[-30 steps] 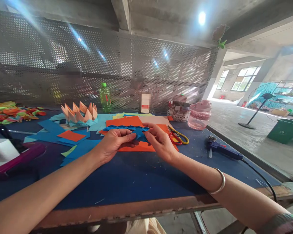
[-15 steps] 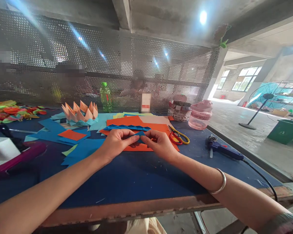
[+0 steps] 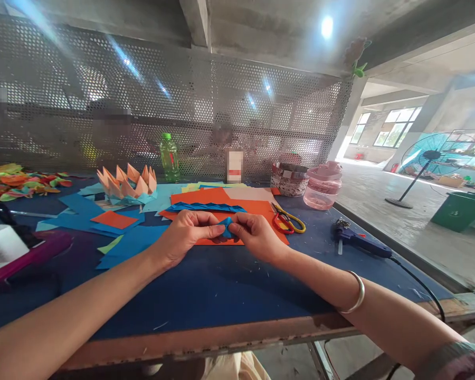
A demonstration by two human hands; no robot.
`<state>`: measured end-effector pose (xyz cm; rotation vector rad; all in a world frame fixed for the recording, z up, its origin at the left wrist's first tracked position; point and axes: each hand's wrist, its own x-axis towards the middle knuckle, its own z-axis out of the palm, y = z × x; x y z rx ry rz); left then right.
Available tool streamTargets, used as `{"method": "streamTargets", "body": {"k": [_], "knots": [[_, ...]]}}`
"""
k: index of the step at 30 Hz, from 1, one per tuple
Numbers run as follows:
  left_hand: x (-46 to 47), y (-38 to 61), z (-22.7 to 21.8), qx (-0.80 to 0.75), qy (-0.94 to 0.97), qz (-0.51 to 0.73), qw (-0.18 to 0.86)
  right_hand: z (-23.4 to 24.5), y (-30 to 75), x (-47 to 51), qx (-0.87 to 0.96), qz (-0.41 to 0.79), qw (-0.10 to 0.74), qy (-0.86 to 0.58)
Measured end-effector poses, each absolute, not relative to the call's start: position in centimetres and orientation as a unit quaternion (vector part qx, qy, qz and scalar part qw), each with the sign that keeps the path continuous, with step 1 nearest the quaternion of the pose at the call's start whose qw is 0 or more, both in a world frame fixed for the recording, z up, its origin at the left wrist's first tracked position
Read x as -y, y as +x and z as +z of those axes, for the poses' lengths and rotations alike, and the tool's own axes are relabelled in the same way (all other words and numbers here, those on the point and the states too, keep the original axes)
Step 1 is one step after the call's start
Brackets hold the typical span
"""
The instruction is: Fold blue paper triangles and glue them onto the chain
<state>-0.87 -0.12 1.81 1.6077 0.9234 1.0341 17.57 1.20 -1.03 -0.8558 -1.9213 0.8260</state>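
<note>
A small piece of blue paper (image 3: 227, 226) is pinched between both hands above the orange sheets (image 3: 261, 203). My left hand (image 3: 193, 232) grips its left side with thumb and fingers. My right hand (image 3: 255, 236) is closed on its right side, the thumb close to the other one. Fingers cover much of the paper, so its exact folds are hidden. Just beyond the hands lies a long folded blue paper strip (image 3: 206, 207). Scissors with red and yellow handles (image 3: 288, 220) rest to the right of my right hand.
A peach folded-paper crown shape (image 3: 129, 184), blue sheets (image 3: 130, 245) and colourful paper scraps (image 3: 19, 182) lie left. A green bottle (image 3: 169, 158) stands behind. A woven basket (image 3: 288, 178), a pink jug (image 3: 322, 187) and a corded glue gun (image 3: 362, 243) are right.
The blue paper between my fingers has turned from a flatter, darker look to a bent, lighter one. My thumbs have shifted slightly on it. The whole view has moved a little.
</note>
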Motion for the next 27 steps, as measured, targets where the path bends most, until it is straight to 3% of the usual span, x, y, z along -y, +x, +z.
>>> {"method": "streamTargets", "body": {"k": [7, 16, 27], "knots": [[-0.2, -0.64, 1.93, -0.417, 0.626, 0.438, 0.492, -1.44, 17.53, -1.8, 0.742, 0.343, 0.46, -0.345], [-0.39, -0.83, 1.54, -0.438, 0.699, 0.417, 0.381, -1.17, 17.3, -1.22, 0.724, 0.36, 0.446, -0.383], [-0.64, -0.87, 1.1, -0.459, 0.693, 0.395, 0.393, -0.88, 17.42, -1.2, 0.735, 0.353, 0.432, -0.385]]}}
